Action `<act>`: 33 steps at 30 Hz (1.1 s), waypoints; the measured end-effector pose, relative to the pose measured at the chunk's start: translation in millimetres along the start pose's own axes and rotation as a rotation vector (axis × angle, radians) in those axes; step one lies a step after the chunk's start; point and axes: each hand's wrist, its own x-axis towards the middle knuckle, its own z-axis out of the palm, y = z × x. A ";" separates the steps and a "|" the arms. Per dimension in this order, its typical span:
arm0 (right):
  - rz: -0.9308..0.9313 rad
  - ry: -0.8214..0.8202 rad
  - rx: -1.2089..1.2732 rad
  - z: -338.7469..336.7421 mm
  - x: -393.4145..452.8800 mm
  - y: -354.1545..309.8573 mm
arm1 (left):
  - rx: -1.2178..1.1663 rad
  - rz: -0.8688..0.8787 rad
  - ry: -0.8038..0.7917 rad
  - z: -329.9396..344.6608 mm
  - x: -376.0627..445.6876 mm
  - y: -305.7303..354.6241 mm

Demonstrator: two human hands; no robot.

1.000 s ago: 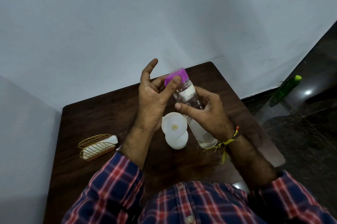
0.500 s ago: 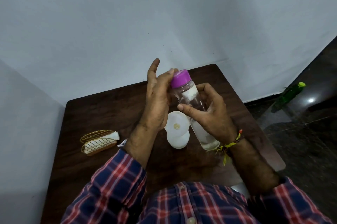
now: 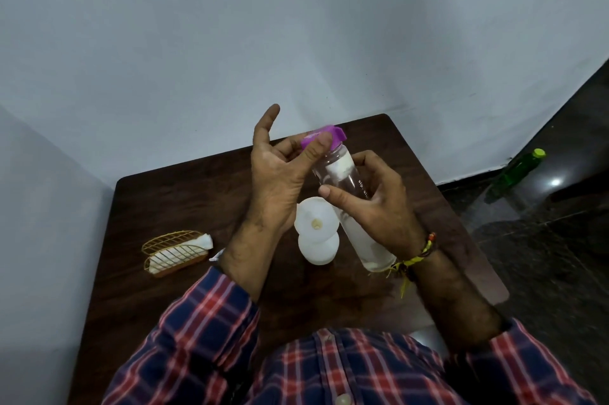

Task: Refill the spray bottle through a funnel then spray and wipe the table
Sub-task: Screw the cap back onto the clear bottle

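Here, head view: a clear bottle (image 3: 349, 203) with a purple cap (image 3: 324, 138) is held tilted above the middle of a dark wooden tabletop (image 3: 171, 203), its cap end leaning far and left, its base nearer and to the right. The right hand (image 3: 372, 206) wraps the bottle's body — thumb across the near side, fingers curled round the far side. The left hand (image 3: 280, 173) is at the cap: thumb and curled fingers pinch its rim, while the forefinger points up, clear of it. Clear liquid shows in the lower part of the bottle.

Just beside the bottle, to its left, a white funnel (image 3: 317, 220) sits in the mouth of a white container (image 3: 318, 248) standing on the tabletop; whether the bottle touches the funnel cannot be told.

Near the left edge of the tabletop lies a gold wire holder (image 3: 174, 251) with a white cloth (image 3: 202, 241) in it. On the dark floor to the far right, against the wall, a green bottle (image 3: 517, 170) stands — well apart from the tabletop. Plaid sleeves (image 3: 197, 332) fill the near edge.
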 end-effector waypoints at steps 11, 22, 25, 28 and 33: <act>0.017 -0.008 -0.004 1.1 -2.8 -2.2 | 0.115 0.034 0.024 3.0 -6.1 1.4; 0.013 0.032 -0.053 -4.2 -1.3 -4.5 | 0.039 -0.032 -0.102 -0.5 -3.7 5.1; -0.016 0.019 -0.061 -0.9 0.0 -4.4 | 0.231 0.074 0.007 5.9 -6.6 4.9; -0.049 0.015 -0.095 0.0 1.5 -4.5 | 0.205 0.127 0.023 4.9 -7.2 2.9; -0.044 0.013 -0.095 2.6 0.8 -1.9 | 0.246 0.162 -0.005 0.3 -6.0 1.4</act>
